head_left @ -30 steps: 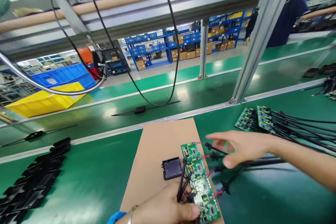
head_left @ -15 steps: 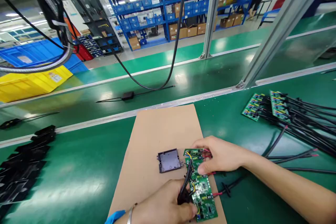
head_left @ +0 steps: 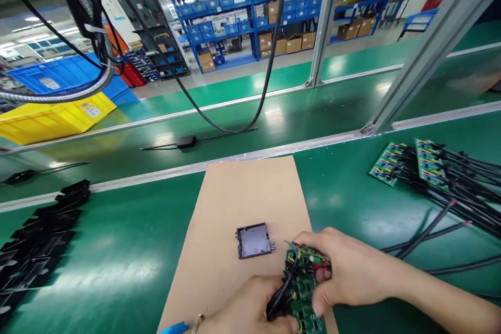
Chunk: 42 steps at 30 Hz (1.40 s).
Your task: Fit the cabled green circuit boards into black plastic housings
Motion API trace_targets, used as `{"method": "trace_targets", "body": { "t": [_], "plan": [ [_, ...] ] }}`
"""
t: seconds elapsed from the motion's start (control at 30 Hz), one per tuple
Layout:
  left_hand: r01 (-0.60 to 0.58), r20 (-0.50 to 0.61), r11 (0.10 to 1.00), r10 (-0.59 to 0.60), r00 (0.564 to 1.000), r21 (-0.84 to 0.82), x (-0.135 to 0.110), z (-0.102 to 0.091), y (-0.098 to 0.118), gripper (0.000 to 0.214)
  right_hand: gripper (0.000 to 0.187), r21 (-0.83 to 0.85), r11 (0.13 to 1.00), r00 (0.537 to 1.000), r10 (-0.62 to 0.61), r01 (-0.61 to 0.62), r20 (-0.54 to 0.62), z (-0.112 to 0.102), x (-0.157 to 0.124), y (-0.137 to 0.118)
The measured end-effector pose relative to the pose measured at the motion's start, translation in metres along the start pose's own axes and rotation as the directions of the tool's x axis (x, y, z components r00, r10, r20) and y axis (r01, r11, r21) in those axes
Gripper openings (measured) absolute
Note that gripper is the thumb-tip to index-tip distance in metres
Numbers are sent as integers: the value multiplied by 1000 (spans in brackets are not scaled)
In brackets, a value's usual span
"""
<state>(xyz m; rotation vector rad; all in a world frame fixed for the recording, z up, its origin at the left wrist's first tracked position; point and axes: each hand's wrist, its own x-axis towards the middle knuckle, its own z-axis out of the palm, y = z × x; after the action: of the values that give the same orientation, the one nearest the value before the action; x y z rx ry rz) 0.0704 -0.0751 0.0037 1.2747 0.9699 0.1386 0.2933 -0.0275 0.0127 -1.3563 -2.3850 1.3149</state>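
Note:
A green circuit board panel (head_left: 304, 292) with black cables is between my hands over the cardboard sheet. My left hand (head_left: 252, 305) grips its lower left part, fingers round the bundled black cables (head_left: 279, 297). My right hand (head_left: 344, 266) is closed on the upper end, thumb on the right edge. The top board section (head_left: 311, 253) is tilted up at an angle to the rest; whether it is still joined there, I cannot tell. To the left of the panel, a shallow black plastic housing (head_left: 254, 240) lies open side up on the cardboard (head_left: 246, 182).
More circuit boards (head_left: 430, 164) with black cables are piled on the right. A row of black plastic housings (head_left: 43, 240) lies at the left. Metal posts (head_left: 323, 26) and a hanging black cable (head_left: 270, 62) stand beyond the cardboard. A yellow bin (head_left: 58, 120) is at far left.
My right hand has shifted right and down, and the top section of the panel has gone from flat in line with the rest to tilted. My left hand keeps its hold.

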Motion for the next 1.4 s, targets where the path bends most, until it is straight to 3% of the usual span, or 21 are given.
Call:
{"method": "trace_targets", "body": {
  "t": [0.07,0.17,0.27,0.37,0.43,0.5,0.57,0.63,0.7,0.73,0.8,0.9,1.0,1.07,1.17,1.3,1.4],
  "plan": [
    [-20,-2,999,20,1000,37,-1,0,0,18,27,-14,1000,1000,21,-20,18,2,0,-3],
    [-82,-2,993,83,997,89,-1,-1,-3,17,15,-73,986,987,-154,150,-55,15,-6,0],
    [-168,7,975,169,986,146,1,-3,-10,24,9,-190,918,919,-374,347,-126,32,-17,11],
    [-233,23,956,233,972,178,3,-5,-15,47,21,-308,831,827,-530,462,-188,42,-26,20],
    [-231,12,945,235,972,229,0,-6,-12,51,21,-258,861,847,-491,437,-203,40,-27,22],
    [-176,-10,928,189,982,327,-7,-6,-4,45,20,-105,935,917,-352,338,-189,29,-24,18],
    [-87,-43,877,122,992,472,-14,-5,3,35,17,33,966,952,-246,256,-181,13,-19,13],
    [-13,-114,757,115,987,654,-19,-3,6,28,6,112,970,965,-195,216,-177,-3,-14,7],
    [27,-186,622,192,964,783,-21,-1,6,25,20,170,969,977,-157,182,-147,-13,-11,2],
    [22,-199,602,229,953,798,-22,-1,6,25,25,193,968,981,-133,159,-138,-15,-10,0],
    [-34,-208,672,277,938,739,-24,-2,7,21,31,220,967,981,-90,127,-169,-16,-8,-5],
    [-111,-292,814,328,898,570,-33,-8,13,38,32,220,966,965,-77,134,-251,-17,-5,-15],
    [-189,-348,895,341,873,404,-41,-14,21,21,30,176,970,956,-117,168,-269,-20,0,-32],
    [-276,-380,948,316,870,156,-42,-16,28,26,27,110,974,943,-159,198,-291,-21,7,-44],
    [-375,-457,894,236,858,-244,-38,-20,38,48,23,13,961,916,-258,275,-306,-22,20,-61],
    [-279,-446,853,61,893,-442,-39,-32,47,30,14,-36,981,931,-192,190,-310,-28,31,-72],
    [-107,-416,938,-42,908,-328,-52,-46,52,32,16,-62,990,968,-137,127,-211,-37,33,-74]
  ]
}}
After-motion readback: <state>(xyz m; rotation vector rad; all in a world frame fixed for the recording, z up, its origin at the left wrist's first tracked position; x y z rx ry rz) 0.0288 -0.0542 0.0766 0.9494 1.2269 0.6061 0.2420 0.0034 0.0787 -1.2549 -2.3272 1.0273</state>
